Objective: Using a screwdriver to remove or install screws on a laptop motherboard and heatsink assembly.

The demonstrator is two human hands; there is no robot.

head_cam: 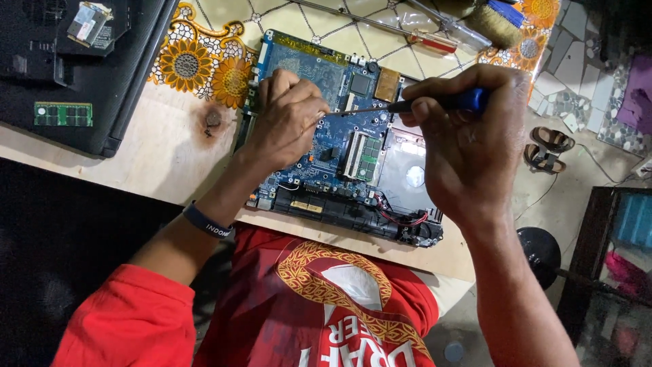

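Nearest the camera is the person's red shirt [319,319], with a dark wristband [207,223] on the left forearm. Just past it, at the near edge of the wooden bench [170,153], lies one opened laptop base with a blue circuit board [326,136], a black frame along its near side and a thin red wire at its near right corner.

The left hand [285,119] rests on the left part of the board, its fingers curled and pressing down; whether they pinch anything cannot be told. The right hand [465,143] is clenched around one blue-handled screwdriver [435,103], whose thin shaft runs leftward, its tip over the board just beside the left hand's knuckles. One memory module [363,156] sits in its slot in the middle of the board, between the two hands.

To the left on the bench lies one black laptop cover [102,88], bearing one loose green memory stick [62,113] and, farther back, one small silver-labelled part [88,22].

Farther away, on a sunflower-patterned cloth [204,64], lie a second screwdriver with a red handle [421,37] and one blue-banded brush [499,19]. Off the bench to the right, one pair of sandals [547,148] stands on the mosaic floor.
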